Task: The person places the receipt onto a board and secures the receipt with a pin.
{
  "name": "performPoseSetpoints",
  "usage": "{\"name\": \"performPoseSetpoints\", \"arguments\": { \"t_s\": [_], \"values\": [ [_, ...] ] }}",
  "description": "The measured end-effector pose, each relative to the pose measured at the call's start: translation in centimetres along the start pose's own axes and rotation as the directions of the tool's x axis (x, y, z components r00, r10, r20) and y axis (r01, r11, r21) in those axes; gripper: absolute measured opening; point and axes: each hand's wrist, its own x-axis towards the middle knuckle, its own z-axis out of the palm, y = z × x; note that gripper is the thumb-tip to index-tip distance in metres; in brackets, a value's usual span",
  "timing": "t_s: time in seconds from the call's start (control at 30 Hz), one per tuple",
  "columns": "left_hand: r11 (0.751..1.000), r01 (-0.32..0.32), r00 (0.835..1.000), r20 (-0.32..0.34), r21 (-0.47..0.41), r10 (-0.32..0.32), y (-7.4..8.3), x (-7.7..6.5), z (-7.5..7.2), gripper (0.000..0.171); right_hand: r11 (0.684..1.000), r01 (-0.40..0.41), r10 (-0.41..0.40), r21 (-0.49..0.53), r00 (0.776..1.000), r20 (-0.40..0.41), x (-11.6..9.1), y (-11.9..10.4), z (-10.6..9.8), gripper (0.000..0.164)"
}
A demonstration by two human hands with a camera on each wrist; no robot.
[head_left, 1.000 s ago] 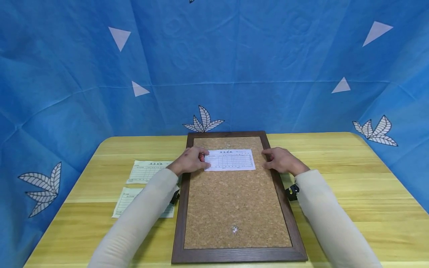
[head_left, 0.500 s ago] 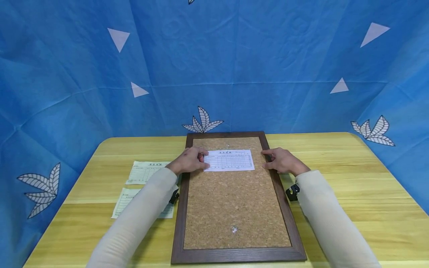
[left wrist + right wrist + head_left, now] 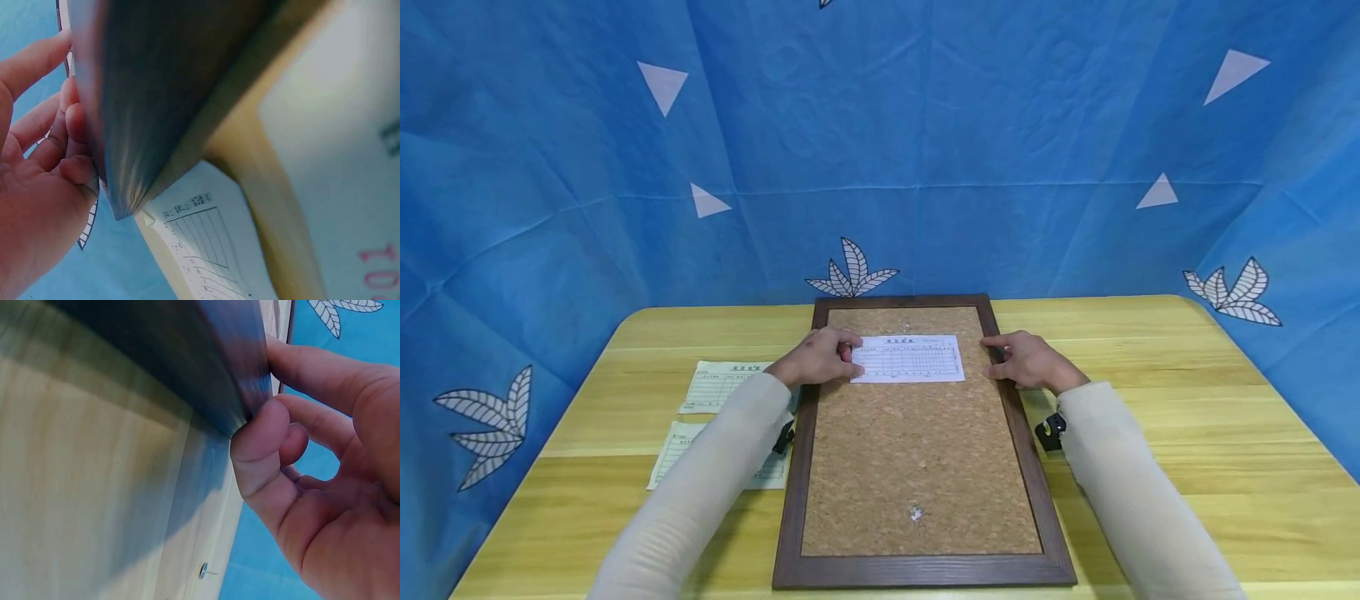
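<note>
White printed slip (image 3: pixel 910 360), flat on framed corkboard (image 3: pixel 921 454)

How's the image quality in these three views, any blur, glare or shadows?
Head view: fairly even light, but the print on the white slip is too small to read; left wrist view: the near paper at right is out of focus, with a pale bright patch toward its top; right wrist view: a broad soft shadow crosses the tabletop.

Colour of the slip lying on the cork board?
The slip is white, printed with a dark ruled table. Head view shows it best.
</note>
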Motion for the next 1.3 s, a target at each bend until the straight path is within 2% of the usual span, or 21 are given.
{"name": "performPoseSetpoints", "arguments": {
  "t_s": [0.3, 0.6, 0.83, 1.1, 1.3],
  "values": [
    [1.0, -0.017, 1.0, 0.006, -0.005, 0.017, -0.2, 0.0, -0.1, 0.054, 1.0, -0.012, 0.012, 0.009, 1.0, 0.012, -0.1, -0.1, -0.1, 0.059],
    [1.0, -0.013, 1.0, -0.001, -0.024, 0.013, -0.7, 0.3, -0.2, 0.055, 0.995, 0.045, -0.05, 0.085, 0.997, 0.057, -0.5, 0.7, -0.9, 0.062],
    [0.999, 0.004, 1.0, 0.015, -0.034, -0.004, -0.6, 0.5, -0.3, 0.056, 0.993, 0.071, -0.072, 0.098, 0.997, 0.01, -1.4, 2.0, -2.2, 0.058],
    [0.998, 0.023, 0.999, 0.023, -0.051, -0.022, -0.4, 0.6, -0.6, 0.055, 0.992, 0.051, -0.045, 0.119, 0.998, -0.054, -2.5, 3.5, -3.7, 0.056],
    [0.998, 0.021, 0.999, 0.03, -0.055, -0.02, -0.5, 0.6, -0.3, 0.055, 0.99, 0.025, -0.017, 0.137, 0.998, -0.061, -2.8, 4.4, -3.8, 0.055]
  ]
}}
